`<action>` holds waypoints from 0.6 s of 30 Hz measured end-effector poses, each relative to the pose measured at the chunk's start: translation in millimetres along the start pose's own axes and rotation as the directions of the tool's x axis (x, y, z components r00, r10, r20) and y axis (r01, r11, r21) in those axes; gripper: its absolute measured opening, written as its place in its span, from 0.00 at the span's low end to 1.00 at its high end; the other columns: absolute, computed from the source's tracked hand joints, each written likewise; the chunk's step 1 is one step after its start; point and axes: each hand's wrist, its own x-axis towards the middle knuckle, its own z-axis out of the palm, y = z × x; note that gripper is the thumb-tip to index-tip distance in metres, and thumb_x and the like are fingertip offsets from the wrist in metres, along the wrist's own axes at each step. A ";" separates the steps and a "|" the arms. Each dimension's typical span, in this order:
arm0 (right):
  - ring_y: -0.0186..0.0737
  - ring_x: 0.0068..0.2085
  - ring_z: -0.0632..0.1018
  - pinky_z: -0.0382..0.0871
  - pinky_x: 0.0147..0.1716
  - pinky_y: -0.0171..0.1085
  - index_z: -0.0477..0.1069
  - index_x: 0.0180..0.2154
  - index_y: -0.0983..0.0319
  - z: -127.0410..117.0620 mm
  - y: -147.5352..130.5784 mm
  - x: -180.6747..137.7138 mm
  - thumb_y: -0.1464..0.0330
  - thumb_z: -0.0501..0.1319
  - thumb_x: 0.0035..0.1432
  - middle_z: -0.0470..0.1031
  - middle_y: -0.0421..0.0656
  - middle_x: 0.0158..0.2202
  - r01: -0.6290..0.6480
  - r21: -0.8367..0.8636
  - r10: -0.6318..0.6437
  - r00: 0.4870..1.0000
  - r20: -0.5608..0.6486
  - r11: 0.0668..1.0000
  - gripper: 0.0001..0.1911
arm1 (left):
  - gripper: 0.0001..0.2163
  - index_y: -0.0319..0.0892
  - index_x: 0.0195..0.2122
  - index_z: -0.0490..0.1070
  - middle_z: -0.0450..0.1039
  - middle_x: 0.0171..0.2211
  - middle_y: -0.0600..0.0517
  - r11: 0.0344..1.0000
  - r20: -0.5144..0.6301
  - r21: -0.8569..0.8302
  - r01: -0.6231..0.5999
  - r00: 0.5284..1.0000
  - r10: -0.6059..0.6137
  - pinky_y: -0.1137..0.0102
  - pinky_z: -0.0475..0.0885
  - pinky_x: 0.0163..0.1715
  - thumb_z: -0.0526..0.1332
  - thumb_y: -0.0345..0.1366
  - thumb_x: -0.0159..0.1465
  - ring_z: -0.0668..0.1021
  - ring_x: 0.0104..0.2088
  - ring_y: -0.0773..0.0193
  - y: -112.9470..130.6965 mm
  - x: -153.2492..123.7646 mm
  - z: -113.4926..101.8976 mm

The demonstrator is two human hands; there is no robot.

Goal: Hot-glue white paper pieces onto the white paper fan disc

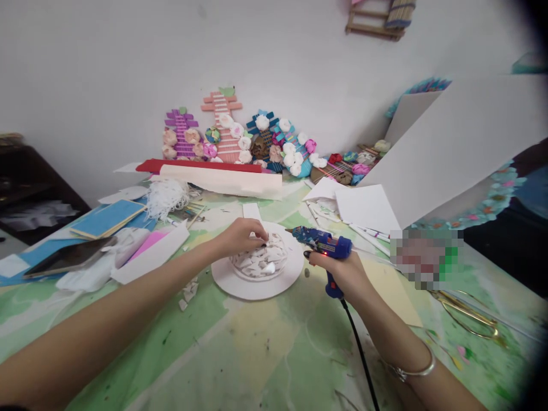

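My right hand is wrapped around a blue hot glue gun, whose nozzle points left over the edge of a round white board. A small red light glows on the gun's side, and a black cord runs down from its handle. On the board, a raised ring encloses many small, pale, jagged pieces. My left hand is at the ring's upper left, fingers bent down and pressed together at the pieces. Whatever lies between those fingertips is too small to make out. A white strip sticks out behind the board.
Left stand blue sheets, a dark tablet-like slab and white shredded strands. Ornaments with paper flowers lean on the wall. Gold-handled scissors, white sheets and a large upright panel are right.
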 end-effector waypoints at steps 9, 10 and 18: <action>0.38 0.29 0.74 0.65 0.27 0.34 0.74 0.31 0.63 0.7 -3.0 -1.4 0.64 0.66 0.39 0.75 0.41 0.27 -0.006 -0.014 0.006 1.000 -0.004 1.000 0.14 | 0.05 0.40 0.30 0.76 0.76 0.31 0.49 0.988 0.033 0.094 -0.124 0.992 0.122 0.72 0.69 0.35 0.60 0.30 0.57 0.76 0.34 0.64 3.3 -1.4 0.1; 0.38 0.29 0.74 0.65 0.26 0.34 0.74 0.30 0.63 0.7 -3.1 -1.4 0.63 0.66 0.39 0.74 0.41 0.27 -0.012 -0.024 0.012 1.000 -0.010 1.000 0.14 | 0.05 0.40 0.30 0.76 0.76 0.31 0.48 0.984 0.035 0.112 -0.139 0.990 0.136 0.72 0.69 0.35 0.60 0.30 0.57 0.76 0.33 0.64 4.4 -1.1 0.6; 0.36 0.23 0.71 0.61 0.21 0.33 0.72 0.28 0.64 0.8 -1.8 -1.8 0.62 0.66 0.38 0.71 0.39 0.21 -0.046 -0.054 0.045 0.999 -0.020 0.997 0.14 | 0.05 0.39 0.31 0.77 0.75 0.31 0.48 0.972 0.090 0.155 -0.179 0.982 0.166 0.73 0.69 0.34 0.61 0.30 0.57 0.76 0.32 0.65 6.0 5.0 1.8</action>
